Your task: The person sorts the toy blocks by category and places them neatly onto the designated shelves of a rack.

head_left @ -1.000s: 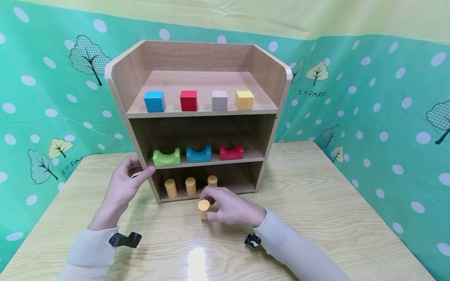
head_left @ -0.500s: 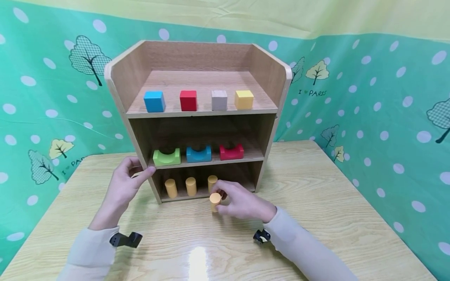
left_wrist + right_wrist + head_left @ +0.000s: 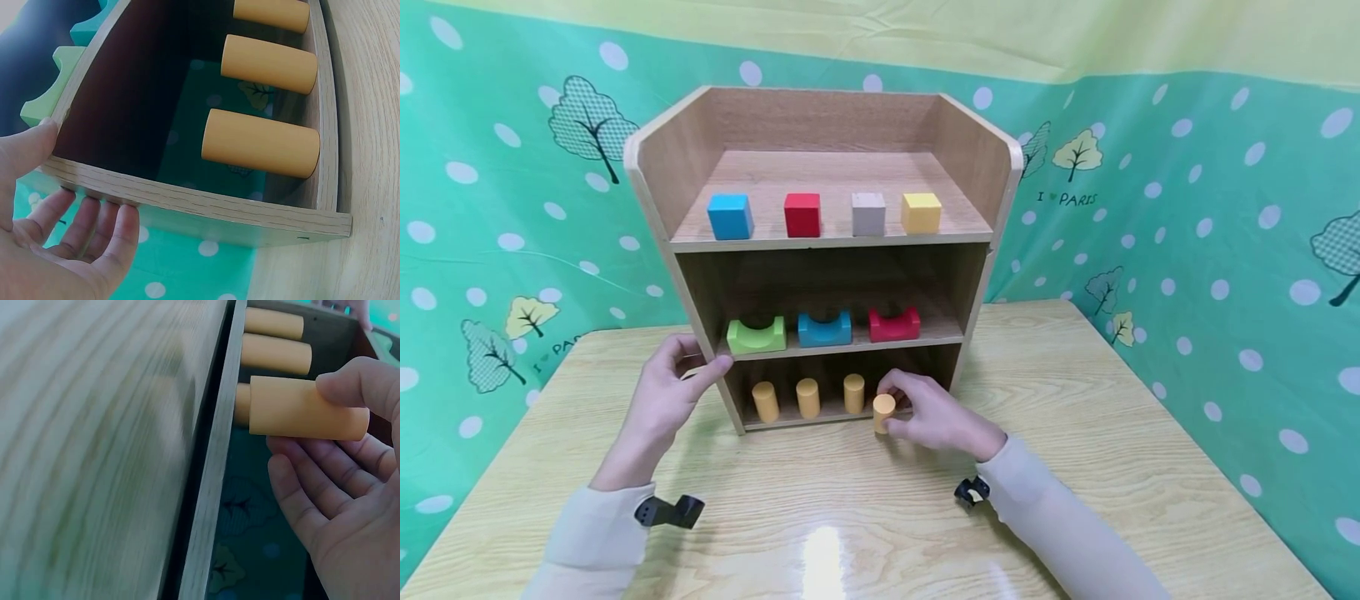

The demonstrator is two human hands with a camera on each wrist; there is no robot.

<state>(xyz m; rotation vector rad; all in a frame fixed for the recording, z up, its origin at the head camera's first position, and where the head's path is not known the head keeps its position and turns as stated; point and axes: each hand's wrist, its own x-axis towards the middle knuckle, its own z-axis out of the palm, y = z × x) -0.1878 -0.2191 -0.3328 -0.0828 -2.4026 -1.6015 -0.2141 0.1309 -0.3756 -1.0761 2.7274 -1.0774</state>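
Observation:
My right hand pinches a plain wooden cylinder between thumb and fingers, upright in front of the bottom shelf's right part. In the right wrist view this cylinder partly covers another one behind it. Three similar cylinders stand in a row on the bottom shelf. With my left hand I grip the left side panel of the small wooden shelf unit. The left wrist view shows the thumb on the panel's front edge and the fingertips against its outer face.
On the top shelf stand a blue cube, a red cube, a grey cube and a yellow cube. The middle shelf carries green, blue and red arch blocks. A patterned cloth hangs behind the table.
My right hand has carried the cylinder to the right and toward the shelf unit, uncovering the third cylinder on the bottom shelf. The left hand has stayed in place.

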